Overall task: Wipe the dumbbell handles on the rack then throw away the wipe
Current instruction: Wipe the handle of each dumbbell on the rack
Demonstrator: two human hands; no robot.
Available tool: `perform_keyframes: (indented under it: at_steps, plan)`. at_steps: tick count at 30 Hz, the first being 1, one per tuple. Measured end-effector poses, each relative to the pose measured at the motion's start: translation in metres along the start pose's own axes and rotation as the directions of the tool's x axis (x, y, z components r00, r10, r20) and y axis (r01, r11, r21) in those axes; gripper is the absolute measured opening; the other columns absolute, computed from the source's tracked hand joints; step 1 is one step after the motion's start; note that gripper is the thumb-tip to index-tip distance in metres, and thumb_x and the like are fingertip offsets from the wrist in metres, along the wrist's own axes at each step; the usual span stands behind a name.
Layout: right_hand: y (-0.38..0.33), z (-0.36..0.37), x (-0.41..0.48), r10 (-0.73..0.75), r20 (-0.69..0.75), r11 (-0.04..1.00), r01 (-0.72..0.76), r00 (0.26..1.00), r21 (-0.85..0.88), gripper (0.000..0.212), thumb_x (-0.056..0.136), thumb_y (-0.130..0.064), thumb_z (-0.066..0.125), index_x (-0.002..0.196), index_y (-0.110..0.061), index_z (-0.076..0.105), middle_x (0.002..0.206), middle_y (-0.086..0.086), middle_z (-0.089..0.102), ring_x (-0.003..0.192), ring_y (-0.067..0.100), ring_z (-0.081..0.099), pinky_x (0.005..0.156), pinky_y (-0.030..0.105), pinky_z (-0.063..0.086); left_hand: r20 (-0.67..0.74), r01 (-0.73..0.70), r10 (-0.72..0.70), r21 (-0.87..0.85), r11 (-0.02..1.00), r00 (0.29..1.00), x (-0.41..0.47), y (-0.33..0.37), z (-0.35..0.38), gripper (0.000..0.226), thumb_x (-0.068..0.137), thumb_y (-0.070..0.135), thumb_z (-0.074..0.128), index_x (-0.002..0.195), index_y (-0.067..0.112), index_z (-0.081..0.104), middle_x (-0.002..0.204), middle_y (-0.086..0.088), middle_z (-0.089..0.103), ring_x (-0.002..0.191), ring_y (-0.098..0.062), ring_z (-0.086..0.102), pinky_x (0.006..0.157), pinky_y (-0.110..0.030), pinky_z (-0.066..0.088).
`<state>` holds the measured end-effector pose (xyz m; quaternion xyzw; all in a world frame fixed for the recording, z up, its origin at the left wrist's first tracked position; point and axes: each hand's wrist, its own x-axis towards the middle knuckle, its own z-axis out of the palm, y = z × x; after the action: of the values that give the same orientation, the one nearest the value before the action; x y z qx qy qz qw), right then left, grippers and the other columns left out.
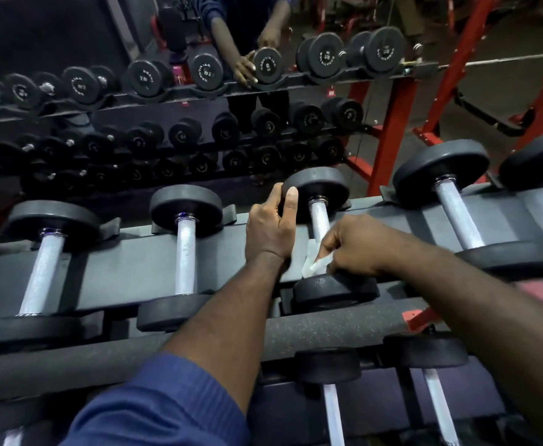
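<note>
Several black dumbbells with silver knurled handles lie across the top tier of a dark rack (128, 272). My left hand (271, 226) grips the far head (323, 188) of the middle dumbbell, thumb up against its rim. My right hand (355, 247) pinches a white wipe (313, 260) against the lower part of that dumbbell's handle (319, 217), just above its near head (334, 289). The wipe is crumpled and partly hidden by my fingers.
Neighbouring dumbbells lie left (185, 252) and right (456, 214) on the same tier, and more on the lower tier (331, 400). A mirror (167, 107) behind the rack reflects the weights and my arms. A red steel frame (392, 130) stands at the right.
</note>
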<state>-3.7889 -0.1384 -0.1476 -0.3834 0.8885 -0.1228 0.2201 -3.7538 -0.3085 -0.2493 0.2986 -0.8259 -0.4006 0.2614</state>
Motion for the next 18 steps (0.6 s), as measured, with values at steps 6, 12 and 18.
perform_keyframes:
  at_steps: [6,12,18]
  plan:
    - [0.027,-0.002,-0.022,0.034,-0.177,0.967,0.012,0.984,0.253,0.013,0.081,-0.018,0.078,0.093,-0.024,0.079,0.079,-0.006,0.072,0.075,0.011,0.066,0.062,0.016,0.046,0.091,0.070,-0.062,-0.089,0.994,0.994,-0.006,0.027,-0.010,0.075,0.099,0.070,0.046,0.158,0.023,0.043,0.154,-0.001,0.050,0.142,-0.016,0.042,0.116,-0.025,0.027]
    - [0.102,-0.065,-0.067,0.020,-0.354,0.900,0.137,0.935,0.413,0.010,0.076,-0.021,0.081,0.086,-0.024,0.079,0.077,-0.007,0.076,0.077,0.012,0.072,0.080,0.037,0.060,0.079,-0.143,0.129,0.209,0.967,0.988,-0.021,0.116,0.011,0.074,0.100,0.064,0.050,0.161,0.024,0.037,0.173,-0.002,0.017,0.159,-0.018,0.005,0.128,-0.044,0.009]
    - [0.198,-0.100,-0.072,0.217,-0.632,0.914,0.074,0.744,0.400,0.016,0.087,-0.035,0.077,0.094,-0.020,0.079,0.085,-0.005,0.070,0.079,0.012,0.064,0.076,0.027,0.051,0.224,-0.074,0.071,0.005,0.997,0.972,-0.014,0.175,0.103,0.064,0.103,0.061,0.049,0.153,0.023,0.049,0.156,-0.004,0.051,0.145,-0.021,0.044,0.121,-0.036,0.030]
